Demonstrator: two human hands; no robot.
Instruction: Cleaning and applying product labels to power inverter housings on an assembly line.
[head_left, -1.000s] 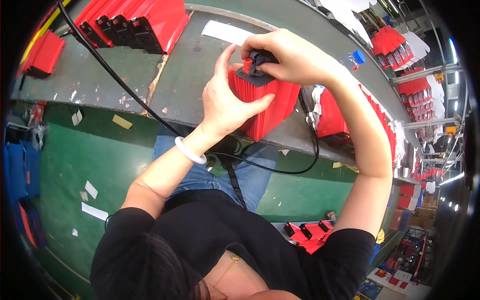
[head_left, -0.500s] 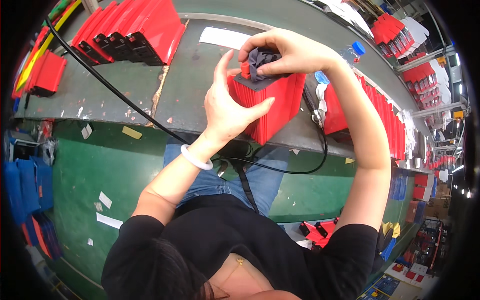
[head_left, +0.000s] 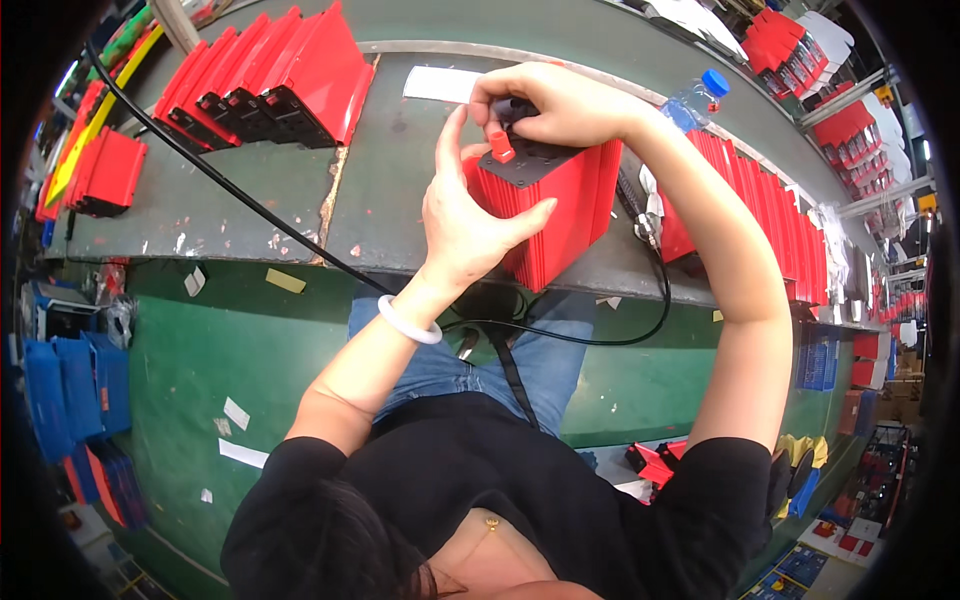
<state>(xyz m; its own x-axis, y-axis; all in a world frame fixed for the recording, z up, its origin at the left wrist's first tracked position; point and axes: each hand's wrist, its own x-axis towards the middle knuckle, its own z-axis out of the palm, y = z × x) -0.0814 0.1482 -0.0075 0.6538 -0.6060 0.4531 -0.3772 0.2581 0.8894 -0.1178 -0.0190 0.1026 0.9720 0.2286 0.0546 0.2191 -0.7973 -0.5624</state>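
A red ribbed case stands on the bench in front of me, its black end plate facing up. A small red connector sticks up from that plate. My left hand wraps round the case's left side, the thumb along its ribbed face and the fingers behind the connector. Over the plate, my right hand is closed on a dark grey cloth, pressing it down beside the connector. Most of the cloth is hidden under the fingers.
Several red cases stand in a row at the back left, and more red cases line the right. A black cable crosses the bench edge. A metal-tipped tool, a bottle with a blue cap and a white paper strip lie nearby.
My right hand has pressed lower onto the plate, and the bunched cloth is now mostly covered. The left hand keeps its hold. The whole view has shifted slightly.
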